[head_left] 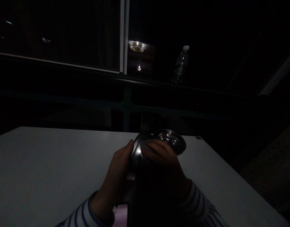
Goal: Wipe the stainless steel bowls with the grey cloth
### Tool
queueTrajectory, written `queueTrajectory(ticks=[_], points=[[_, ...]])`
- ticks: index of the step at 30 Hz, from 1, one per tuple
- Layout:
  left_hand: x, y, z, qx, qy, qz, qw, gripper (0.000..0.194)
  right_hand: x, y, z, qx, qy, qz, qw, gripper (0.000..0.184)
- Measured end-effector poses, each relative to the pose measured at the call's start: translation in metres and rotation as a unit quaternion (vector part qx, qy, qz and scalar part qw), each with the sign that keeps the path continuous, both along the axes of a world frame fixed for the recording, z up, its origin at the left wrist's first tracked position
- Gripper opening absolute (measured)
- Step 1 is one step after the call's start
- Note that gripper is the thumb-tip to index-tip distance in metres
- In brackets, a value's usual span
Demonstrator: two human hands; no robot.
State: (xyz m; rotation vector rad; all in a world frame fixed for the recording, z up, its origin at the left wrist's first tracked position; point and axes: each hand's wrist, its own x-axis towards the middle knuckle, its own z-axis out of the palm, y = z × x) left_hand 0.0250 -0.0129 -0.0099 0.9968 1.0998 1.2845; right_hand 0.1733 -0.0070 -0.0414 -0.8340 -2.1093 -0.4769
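A shiny metal bowl (137, 154) is held tilted above the white table, between my two hands. My left hand (120, 165) grips its left side, with the thumb up along the rim. My right hand (165, 160) lies over the bowl's right side with its fingers bent onto the metal; deep shadow hides whether anything thin is under them. Just behind my right hand, a second metal bowl (173, 140) rests near the table's far edge, its shiny inside showing.
The white table (52, 170) spans the lower view. Something pink (121, 216) shows below my left wrist. Beyond the table are a dark window with a pale frame (124, 37) and a clear plastic bottle (181, 64) on the ledge. A dark shape behind the bowls is unclear.
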Motion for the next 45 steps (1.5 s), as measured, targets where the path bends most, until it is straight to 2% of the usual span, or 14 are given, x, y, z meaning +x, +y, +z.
queueTrajectory(ticks=[3, 5, 9, 12, 15, 19, 23, 25, 28, 32, 37, 40, 42, 45], points=[[-0.003, 0.002, -0.002, -0.019, -0.016, -0.028, 0.999, 0.037, -0.016, -0.007, -0.004, 0.046, -0.064, 0.018, 0.997, 0.018], [-0.003, 0.001, -0.003, -0.027, -0.026, -0.048, 0.998, 0.036, -0.017, -0.009, -0.003, 0.05, -0.081, 0.012, 0.995, 0.017], [0.0, 0.0, -0.004, -0.016, -0.014, -0.079, 0.997, 0.036, -0.001, -0.005, 0.004, -0.009, -0.019, -0.025, 0.999, 0.024], [0.002, 0.002, -0.004, -0.03, 0.002, -0.064, 0.998, 0.039, 0.001, -0.003, 0.004, -0.049, 0.023, -0.056, 0.997, 0.027], [-0.001, 0.006, -0.005, -0.035, 0.016, -0.042, 0.998, 0.042, -0.011, -0.005, -0.001, -0.017, -0.024, -0.031, 0.999, 0.026], [-0.003, 0.005, -0.005, -0.052, 0.039, -0.02, 0.998, 0.05, -0.018, -0.005, -0.004, -0.02, -0.08, 0.006, 0.997, 0.025], [0.001, 0.0, -0.003, -0.052, 0.053, -0.033, 0.997, 0.049, 0.002, 0.003, -0.001, -0.057, 0.006, -0.051, 0.997, 0.03], [0.003, -0.001, -0.002, -0.057, 0.052, -0.046, 0.996, 0.047, 0.01, 0.006, 0.0, -0.074, 0.034, -0.059, 0.995, 0.031], [0.003, -0.001, 0.002, -0.044, 0.032, -0.062, 0.997, 0.044, 0.008, 0.004, -0.001, -0.054, 0.01, -0.041, 0.998, 0.028], [0.0, -0.001, 0.005, -0.021, 0.0, -0.073, 0.997, 0.041, -0.008, -0.003, -0.004, -0.01, -0.054, -0.002, 0.999, 0.026], [-0.002, -0.004, 0.004, -0.043, 0.004, -0.073, 0.996, 0.039, -0.021, -0.009, -0.007, 0.012, -0.093, 0.013, 0.996, 0.025], [-0.002, -0.004, 0.004, -0.06, 0.026, -0.063, 0.996, 0.043, -0.024, -0.01, -0.009, 0.02, -0.084, 0.015, 0.996, 0.017], [-0.002, -0.002, 0.005, -0.065, 0.051, -0.041, 0.996, 0.045, -0.019, -0.007, -0.008, 0.031, -0.068, 0.009, 0.997, 0.019], [-0.002, 0.0, 0.006, -0.062, 0.089, -0.015, 0.994, 0.047, -0.002, 0.002, -0.004, -0.007, -0.008, -0.023, 1.0, 0.024]])
